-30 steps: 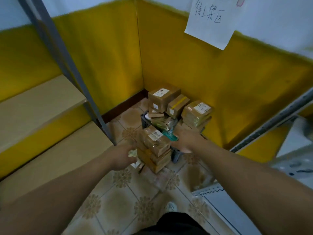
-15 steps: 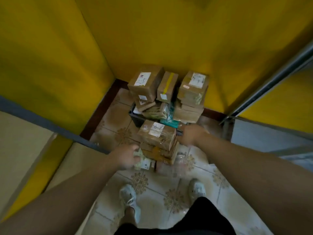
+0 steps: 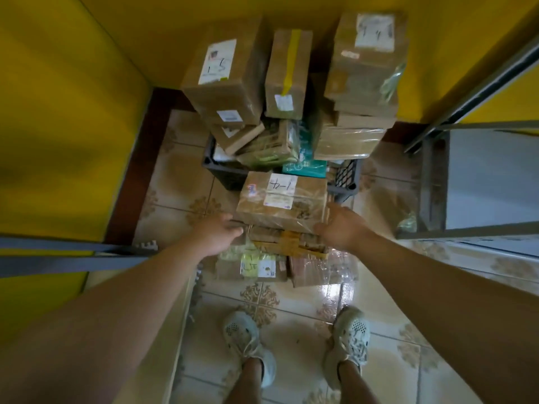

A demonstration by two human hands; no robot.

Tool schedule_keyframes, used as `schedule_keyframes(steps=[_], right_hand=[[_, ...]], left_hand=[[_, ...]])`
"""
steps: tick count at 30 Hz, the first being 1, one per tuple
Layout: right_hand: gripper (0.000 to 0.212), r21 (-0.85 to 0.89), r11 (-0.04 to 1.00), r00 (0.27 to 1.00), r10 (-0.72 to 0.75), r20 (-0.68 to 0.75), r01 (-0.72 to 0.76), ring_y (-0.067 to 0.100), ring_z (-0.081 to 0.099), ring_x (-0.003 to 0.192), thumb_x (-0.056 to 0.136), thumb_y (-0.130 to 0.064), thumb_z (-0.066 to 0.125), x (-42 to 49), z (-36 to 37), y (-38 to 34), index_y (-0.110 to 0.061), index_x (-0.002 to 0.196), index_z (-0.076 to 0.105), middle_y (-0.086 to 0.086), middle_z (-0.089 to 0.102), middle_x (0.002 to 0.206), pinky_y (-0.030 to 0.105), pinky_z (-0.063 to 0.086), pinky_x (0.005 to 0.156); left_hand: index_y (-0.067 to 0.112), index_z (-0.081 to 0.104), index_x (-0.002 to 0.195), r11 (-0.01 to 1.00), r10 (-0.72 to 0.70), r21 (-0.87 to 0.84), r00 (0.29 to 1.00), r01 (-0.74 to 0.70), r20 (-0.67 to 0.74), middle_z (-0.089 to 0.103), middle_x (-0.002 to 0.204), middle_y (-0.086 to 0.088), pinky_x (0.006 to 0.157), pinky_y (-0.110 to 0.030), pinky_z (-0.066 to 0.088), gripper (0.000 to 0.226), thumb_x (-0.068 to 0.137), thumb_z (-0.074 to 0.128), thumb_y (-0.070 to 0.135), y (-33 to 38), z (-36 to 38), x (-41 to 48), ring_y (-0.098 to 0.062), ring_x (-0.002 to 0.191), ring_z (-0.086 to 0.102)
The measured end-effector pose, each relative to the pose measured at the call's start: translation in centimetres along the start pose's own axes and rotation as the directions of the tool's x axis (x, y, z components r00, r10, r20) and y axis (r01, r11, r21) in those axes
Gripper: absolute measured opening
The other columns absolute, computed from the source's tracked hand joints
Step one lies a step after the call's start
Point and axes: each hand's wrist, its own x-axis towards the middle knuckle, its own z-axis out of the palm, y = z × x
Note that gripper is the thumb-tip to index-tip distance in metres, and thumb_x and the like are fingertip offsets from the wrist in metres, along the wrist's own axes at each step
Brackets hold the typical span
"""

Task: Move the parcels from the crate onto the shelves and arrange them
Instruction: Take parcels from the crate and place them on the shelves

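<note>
Just beyond the feet, a stack of parcels (image 3: 281,205) is gripped from both sides. The left hand (image 3: 217,234), at the stack's 9 o'clock, curls its fingers onto the edge. The right hand (image 3: 339,228), at 3 o'clock, hooks its thumb on the near corner, its fingers hidden. Because the stack is squeezed only sideways, the slick, film-wrapped lower parcels could slide out. At 12 o'clock, the dark crate (image 3: 226,177) holds leaning piled boxes (image 3: 230,77), and a bump might topple them.
</note>
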Motion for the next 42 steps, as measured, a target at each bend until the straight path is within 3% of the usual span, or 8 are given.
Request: schedule_keyframes(steps=[4,9,14,19,26,32,38,42], right_hand=[[0.08,0.059,0.998,0.994,0.02,-0.105,-0.014,0.036,0.039,0.138,0.095,-0.05,0.049,5.3,2.3,0.4,-0.024,0.158,0.008,0.012,0.026,0.159,0.045,0.043,0.106],[0.075,0.099,0.995,0.998,0.037,-0.05,-0.032,0.04,0.04,0.137,0.098,-0.054,0.044,9.0,5.2,1.5,-0.027,0.158,0.008,0.013,0.026,0.159,0.05,0.045,0.105],[0.078,0.348,0.932,0.993,0.115,-0.02,-0.101,0.031,0.065,0.103,0.095,-0.048,0.053,9.3,5.8,1.9,-0.047,0.154,0.002,0.011,0.029,0.158,0.042,0.06,0.075],[0.078,0.603,0.789,0.95,0.266,-0.163,-0.117,0.024,0.063,0.087,0.093,-0.029,0.063,9.0,5.7,3.0,-0.036,0.155,0.016,0.001,0.042,0.142,0.021,0.046,0.039],[0.068,0.737,0.598,0.881,0.473,-0.009,-0.314,0.008,0.039,0.065,0.092,-0.046,0.062,7.9,6.7,3.2,-0.013,0.143,0.032,-0.002,0.048,0.092,0.026,0.03,0.049],[0.067,0.805,0.542,0.919,0.394,0.01,-0.241,0.009,0.061,0.082,0.085,-0.038,0.074,6.7,9.1,2.3,-0.025,0.14,0.038,-0.004,0.062,0.116,0.021,0.045,0.057],[0.113,0.861,0.458,0.933,0.356,0.051,-0.221,0.031,0.063,0.114,0.05,-0.057,0.074,5.9,10.8,0.5,-0.053,0.146,0.015,-0.002,0.053,0.143,0.052,0.057,0.089],[0.095,0.819,0.53,0.934,0.357,0.022,-0.221,0.03,0.063,0.112,0.076,-0.047,0.075,5.2,10.3,1.6,-0.05,0.15,0.015,-0.004,0.055,0.14,0.045,0.058,0.085]], left_hand=[[0.025,0.052,0.127,0.992,-0.006,-0.13,0.996,-0.005,-0.091,0.062,0.097,0.008,0.063,-0.027,0.047,0.034,0.095,0.056,0.038,0.5,2.8,6.3,-0.01,0.077,0.058],[0.031,0.032,0.145,0.947,-0.017,-0.32,0.998,-0.001,-0.056,0.052,0.134,0.008,0.095,-0.039,0.046,0.081,0.079,0.059,0.068,0.6,6.1,12.9,-0.02,0.122,0.054],[0.022,0.04,0.13,0.915,-0.122,-0.399,0.983,0.058,-0.138,0.055,0.096,0.01,0.048,-0.014,0.04,0.045,0.094,0.059,0.04,0.5,7.4,12.0,-0.002,0.071,0.054],[0.019,0.043,0.137,0.891,-0.174,-0.437,0.982,0.126,-0.072,0.061,0.105,0.003,0.057,-0.023,0.037,0.056,0.091,0.061,0.045,-0.9,8.3,11.3,-0.006,0.075,0.053],[0.022,0.041,0.125,0.799,-0.086,-0.601,0.989,-0.002,-0.119,0.055,0.114,0.002,0.077,-0.03,0.049,0.062,0.077,0.081,0.018,0.7,8.3,12.1,-0.016,0.096,0.055],[0.012,0.05,0.125,0.817,-0.11,-0.555,0.987,0.158,0.119,0.063,0.09,-0.003,0.049,-0.024,0.048,0.044,0.09,0.067,0.033,0.9,8.6,10.7,-0.011,0.064,0.064],[0.019,0.049,0.121,0.712,-0.078,-0.66,0.961,0.239,0.265,0.065,0.11,-0.007,0.086,-0.047,0.054,0.03,0.095,0.059,0.032,1.9,10.5,9.0,-0.026,0.094,0.064],[0.027,0.049,0.122,0.635,-0.022,-0.731,0.952,0.249,0.305,0.063,0.106,0.003,0.073,-0.041,0.055,0.024,0.098,0.054,0.026,1.4,11.8,7.9,-0.021,0.091,0.064]])
